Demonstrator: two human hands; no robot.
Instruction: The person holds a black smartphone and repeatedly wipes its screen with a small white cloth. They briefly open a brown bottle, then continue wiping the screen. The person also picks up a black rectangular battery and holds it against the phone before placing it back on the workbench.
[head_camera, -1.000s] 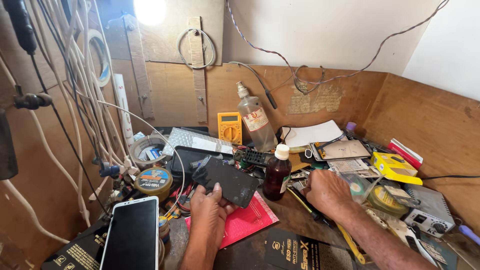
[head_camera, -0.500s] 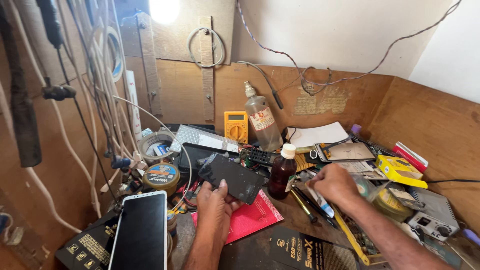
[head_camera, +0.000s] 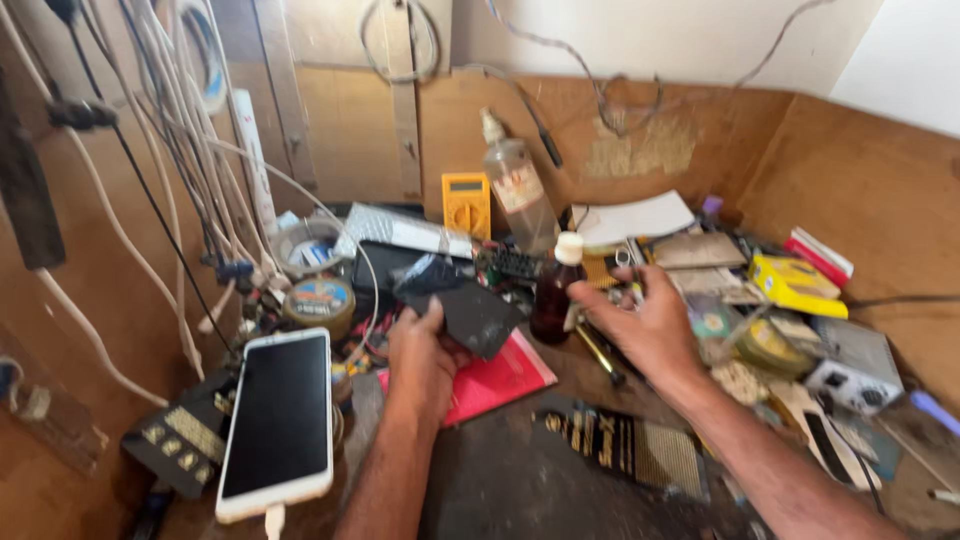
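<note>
Near the centre of the frame, my left hand (head_camera: 420, 355) grips a dark, flat phone-like device (head_camera: 470, 315), fingers closed around its lower left edge so that it tilts up and to the right above a red booklet (head_camera: 495, 385) lying on the cluttered wooden workbench (head_camera: 480, 480). Right of centre, my right hand (head_camera: 645, 320) hovers with fingers loosely curled and spread; something small may sit at the fingertips, but I cannot tell whether it is held. Just left of that hand stands a small dark brown bottle with a white cap (head_camera: 555, 290). Behind it, toward the top middle, a clear plastic bottle (head_camera: 515, 195) leans beside a yellow multimeter (head_camera: 466, 203). At lower left, a white smartphone with a black screen (head_camera: 278, 420) lies propped, a cable plugged into its bottom end. White and black cables (head_camera: 170, 150) hang down the upper left. A yellow box (head_camera: 795, 282) sits at the right.
</note>
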